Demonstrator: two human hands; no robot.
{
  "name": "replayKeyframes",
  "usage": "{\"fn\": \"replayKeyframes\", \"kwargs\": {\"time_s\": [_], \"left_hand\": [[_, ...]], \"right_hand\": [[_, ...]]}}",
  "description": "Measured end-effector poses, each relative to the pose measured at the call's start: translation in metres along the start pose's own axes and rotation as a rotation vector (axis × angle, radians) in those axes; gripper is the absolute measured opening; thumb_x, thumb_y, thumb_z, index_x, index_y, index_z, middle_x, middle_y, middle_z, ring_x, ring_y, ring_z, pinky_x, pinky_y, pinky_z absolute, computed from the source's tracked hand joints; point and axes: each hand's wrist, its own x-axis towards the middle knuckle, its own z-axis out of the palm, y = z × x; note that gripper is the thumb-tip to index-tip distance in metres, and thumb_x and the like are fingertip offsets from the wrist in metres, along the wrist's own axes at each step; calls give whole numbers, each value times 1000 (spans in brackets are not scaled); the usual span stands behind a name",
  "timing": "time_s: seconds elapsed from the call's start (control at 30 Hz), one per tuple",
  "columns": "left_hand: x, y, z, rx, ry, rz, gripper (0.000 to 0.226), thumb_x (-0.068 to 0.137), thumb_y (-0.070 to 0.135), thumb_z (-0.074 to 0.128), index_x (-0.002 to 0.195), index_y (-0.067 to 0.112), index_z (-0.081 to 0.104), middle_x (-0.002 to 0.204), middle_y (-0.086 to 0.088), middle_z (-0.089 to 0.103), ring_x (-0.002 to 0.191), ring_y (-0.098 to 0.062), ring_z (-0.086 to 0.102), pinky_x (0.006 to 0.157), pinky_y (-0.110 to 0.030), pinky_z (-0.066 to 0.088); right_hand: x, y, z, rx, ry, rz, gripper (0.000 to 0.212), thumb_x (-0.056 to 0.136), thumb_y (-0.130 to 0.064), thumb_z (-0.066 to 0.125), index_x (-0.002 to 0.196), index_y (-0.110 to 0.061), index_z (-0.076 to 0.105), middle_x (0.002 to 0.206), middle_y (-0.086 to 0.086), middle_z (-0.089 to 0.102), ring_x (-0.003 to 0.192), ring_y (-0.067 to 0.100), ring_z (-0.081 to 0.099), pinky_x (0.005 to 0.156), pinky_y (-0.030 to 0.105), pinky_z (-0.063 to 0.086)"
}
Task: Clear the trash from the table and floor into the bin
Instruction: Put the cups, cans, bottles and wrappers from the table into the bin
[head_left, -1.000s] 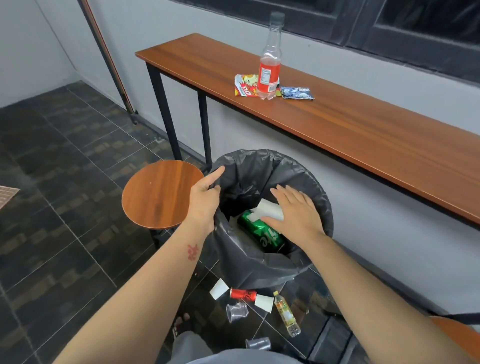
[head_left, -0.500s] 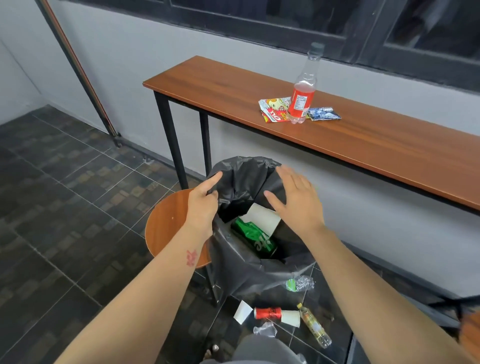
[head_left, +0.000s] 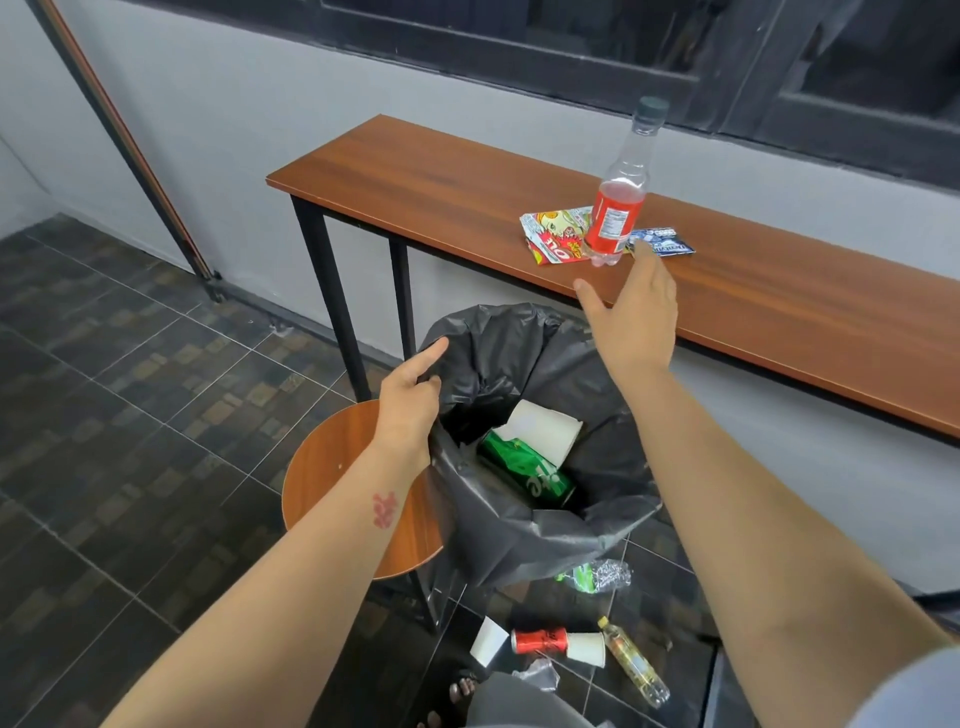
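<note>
A person's right hand (head_left: 631, 319), open with fingers spread and holding nothing, reaches over the front edge of a long wooden table (head_left: 753, 306), its fingertips just short of a clear plastic bottle (head_left: 618, 208) part-filled with red drink. The left hand (head_left: 410, 400) pinches the near-left rim of the black bin liner (head_left: 519, 540), thumb and curled fingers closed on the plastic and the index finger pointing along the edge.

The bottle stands upright near the table's front edge. A red and yellow snack wrapper (head_left: 556, 236) lies flat to its left, and a blue wrapper (head_left: 662, 244) to its right, both touching or partly tucked behind the bottle.

Inside the bin (head_left: 613, 467), which stands on the floor in front of the table, lie a green drink can (head_left: 527, 473) and a white paper cup (head_left: 545, 428) on its side.

A round wooden stool (head_left: 332, 467) stands just left of the bin, under the left forearm.

On the dark tiled floor (head_left: 130, 415) below the bin lie a crushed clear bottle with a green label (head_left: 597, 574), a white paper cup (head_left: 488, 642), a red can (head_left: 540, 640) end to end with another paper cup (head_left: 587, 648), a small bottle of yellow drink (head_left: 634, 662), and a crumpled clear plastic cup (head_left: 540, 674).
</note>
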Motion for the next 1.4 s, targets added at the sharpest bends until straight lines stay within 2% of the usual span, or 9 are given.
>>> {"fn": "replayKeyframes", "kwargs": {"time_s": [0.13,0.4,0.57,0.73,0.9,1.0,1.13,1.23,1.4], "left_hand": [[15,2,12,6,-4,-14,55,98,-8,41,123,34,66,136,11,54,110,-4,57,108,-32,41],[40,-4,23,32,-5,-14,51,99,-6,42,124,30,66,136,7,58,128,-12,49,107,-30,40],[46,-3,21,48,23,11,51,98,-8,41,126,27,66,124,11,64,73,3,55,59,-3,45],[45,0,24,61,20,32,51,98,-9,40,129,24,64,127,12,60,88,9,58,65,0,44],[48,-3,21,88,-22,34,52,98,-7,41,126,30,65,139,7,56,127,-11,51,101,-22,43],[48,-2,18,104,-21,43,51,99,-3,43,125,35,66,139,9,55,103,-4,62,87,-20,50],[47,-1,16,159,-12,43,48,100,3,46,128,39,62,137,13,55,76,1,55,62,-7,48],[44,3,17,200,-6,61,47,101,5,47,133,38,58,142,12,49,96,1,56,76,-4,46],[45,2,19,244,-11,72,45,101,7,48,134,37,55,149,6,44,138,-17,37,107,-27,33]], "right_hand": [[28,4,8,30,-10,45,84,87,-51,63,149,-7,27,151,10,36,140,26,31,115,38,27],[71,7,25,216,-15,102,85,80,-51,70,145,-13,31,142,5,49,130,23,46,107,41,40],[82,6,35,349,14,188,76,82,-42,72,143,-16,35,136,1,54,123,18,52,100,36,47],[81,3,28,394,58,107,61,77,-33,78,126,-11,49,121,4,56,111,17,55,92,32,48],[31,-9,6,417,25,-91,58,76,-34,75,118,-8,44,113,2,50,99,15,53,78,25,49],[-9,-8,2,384,-211,-112,61,78,-35,74,123,-18,37,112,-6,52,91,10,56,68,11,42],[-47,18,23,133,-514,-121,71,81,-43,72,135,-25,30,128,-1,55,106,18,61,87,32,53],[-59,34,36,-96,-662,-131,73,83,-45,70,139,-25,27,132,2,50,113,23,58,92,36,53],[-68,47,47,-349,-742,-155,73,83,-49,68,138,-22,28,132,7,45,118,26,51,93,40,47]]}}
